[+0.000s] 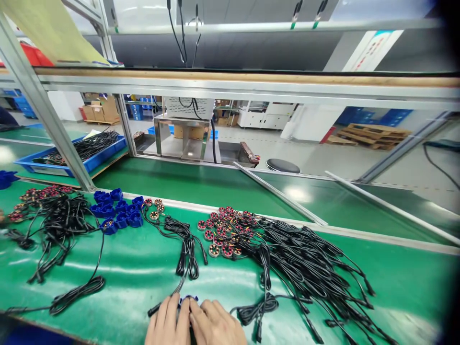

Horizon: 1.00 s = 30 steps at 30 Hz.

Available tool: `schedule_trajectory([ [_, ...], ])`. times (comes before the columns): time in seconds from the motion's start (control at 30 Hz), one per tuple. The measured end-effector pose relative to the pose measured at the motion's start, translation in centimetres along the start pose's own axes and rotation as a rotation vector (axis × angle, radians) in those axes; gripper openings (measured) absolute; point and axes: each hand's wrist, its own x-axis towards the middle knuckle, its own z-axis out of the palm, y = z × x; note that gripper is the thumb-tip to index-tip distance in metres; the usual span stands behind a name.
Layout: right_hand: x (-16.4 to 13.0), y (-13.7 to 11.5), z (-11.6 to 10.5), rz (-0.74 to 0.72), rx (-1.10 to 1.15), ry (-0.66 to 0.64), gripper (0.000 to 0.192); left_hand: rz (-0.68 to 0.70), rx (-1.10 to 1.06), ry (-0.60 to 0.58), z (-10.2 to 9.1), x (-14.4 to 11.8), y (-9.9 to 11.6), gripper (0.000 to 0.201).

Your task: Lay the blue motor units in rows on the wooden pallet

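Near the front edge of the green work surface, my left hand [168,322] and my right hand [216,324] are close together, fingers bent and closed around a small blue plastic part [189,298]. Only its top edge shows between my fingers; the rest is hidden. A black cable [182,282] runs away from my hands, and a cable connector [154,309] lies beside my left fingers. Just beyond is a small bundle of black cables [187,254] with several round copper-wound motor stators [155,214]. To my right lies a coiled cable [257,309].
A large pile of black cables [305,258] with red stators [224,230] spreads over the right. Blue plastic housings [120,213] sit left of centre, beside another cable pile [63,223]. A blue tray [46,167] stands back left. Metal posts [53,110] frame the bench.
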Motion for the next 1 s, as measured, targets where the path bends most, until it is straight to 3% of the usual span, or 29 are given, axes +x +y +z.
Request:
schedule_trajectory([
  [0.13,-0.2,-0.8,-1.4,0.048,0.056,-0.085,0.032,0.019,0.012,-0.068,-2.3,0.5,0.7,0.037],
  [0.27,-0.1,-1.1,-2.8,0.104,0.197,-0.165,0.033,-0.056,-0.025,-0.154,-4.0,1.9,1.8,0.038],
  [0.53,0.5,-0.2,-3.7,0.14,0.353,-0.17,0.033,-0.072,-0.168,-0.258,-4.8,2.4,1.2,0.036],
  [0.7,1.0,0.0,-3.8,0.1,0.327,-0.265,0.037,-0.059,-0.237,-0.265,-5.0,2.6,0.4,0.035],
  [0.83,1.0,-0.3,-4.0,0.107,0.303,-0.295,0.037,-0.088,-0.211,-0.196,-5.1,2.6,1.0,0.033],
  [1.0,1.0,0.2,-4.0,-0.013,0.256,-0.197,0.04,-0.003,-0.082,-0.1,-3.6,1.7,1.1,0.035],
])
